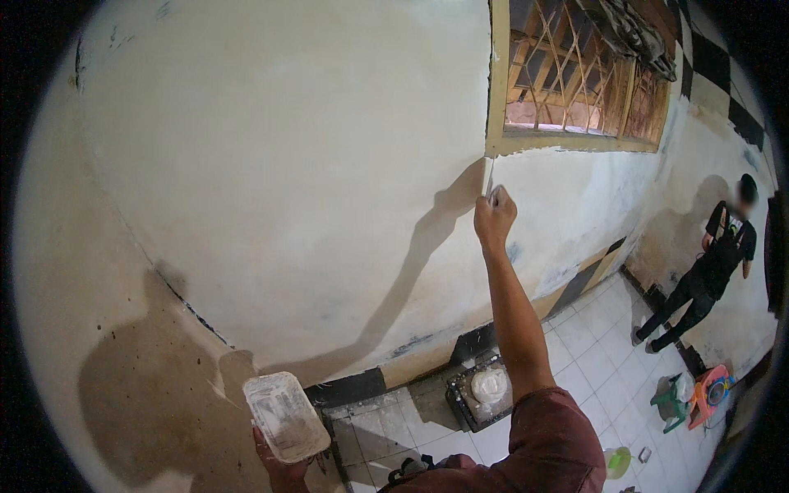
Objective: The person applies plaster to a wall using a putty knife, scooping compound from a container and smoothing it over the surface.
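Observation:
My left hand [278, 460] grips a shallow rectangular plastic tub [288, 417] from below and the side, at the lower left. White residue smears the inside of the tub. With my arm stretched up, my right hand [495, 215] is closed round a slim hand tool [491, 177], whose kind is too small to make out. The tool's pale end meets the off-white wall [329, 164] just under the lower left corner of the yellow window frame [495, 90].
A black crate [458, 403] holding a white bundle [490, 385] stands on the tiled floor below my arm. Another person [713, 259] stands at the right wall. Nearby are green [672, 403] and orange [704, 403] plastic stools and a yellow-green container [618, 462]. A dark crack [185, 304] marks the left wall.

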A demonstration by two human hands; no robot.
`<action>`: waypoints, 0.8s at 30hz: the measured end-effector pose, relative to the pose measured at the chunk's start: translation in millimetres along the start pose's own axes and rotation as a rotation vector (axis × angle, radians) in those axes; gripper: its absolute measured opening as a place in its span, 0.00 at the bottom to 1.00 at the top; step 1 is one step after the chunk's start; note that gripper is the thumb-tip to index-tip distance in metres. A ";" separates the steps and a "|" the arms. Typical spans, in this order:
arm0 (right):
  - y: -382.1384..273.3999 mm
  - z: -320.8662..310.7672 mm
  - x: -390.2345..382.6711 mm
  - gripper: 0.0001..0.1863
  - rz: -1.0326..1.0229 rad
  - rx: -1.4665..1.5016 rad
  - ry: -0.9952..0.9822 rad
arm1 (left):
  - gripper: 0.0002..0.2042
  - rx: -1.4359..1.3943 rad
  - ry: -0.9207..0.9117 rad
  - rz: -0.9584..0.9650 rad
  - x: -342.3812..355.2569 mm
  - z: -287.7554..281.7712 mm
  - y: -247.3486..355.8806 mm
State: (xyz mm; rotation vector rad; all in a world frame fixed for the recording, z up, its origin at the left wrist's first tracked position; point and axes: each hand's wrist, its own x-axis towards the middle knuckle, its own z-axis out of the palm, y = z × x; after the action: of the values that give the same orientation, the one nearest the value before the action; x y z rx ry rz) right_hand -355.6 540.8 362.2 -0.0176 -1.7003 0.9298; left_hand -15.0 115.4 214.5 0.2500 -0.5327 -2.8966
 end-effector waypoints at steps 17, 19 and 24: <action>-50.9 29.3 -35.9 0.10 -1.130 -0.016 -0.313 | 0.27 0.805 -0.085 0.325 4.4 -21.4 0.6; -29.0 28.7 -25.0 0.10 -1.134 -0.157 -0.521 | 0.27 1.472 -0.098 0.501 0.2 -17.6 -2.5; 35.0 15.9 -86.4 0.15 -1.253 -0.163 -0.722 | 0.27 0.146 0.056 0.139 -8.4 -21.0 -8.3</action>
State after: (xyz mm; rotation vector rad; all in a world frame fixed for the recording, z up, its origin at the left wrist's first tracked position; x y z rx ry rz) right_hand -353.0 516.3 270.9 1.2510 -1.9158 -0.2019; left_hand -4.0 117.8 193.2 0.3016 -0.7233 -2.7117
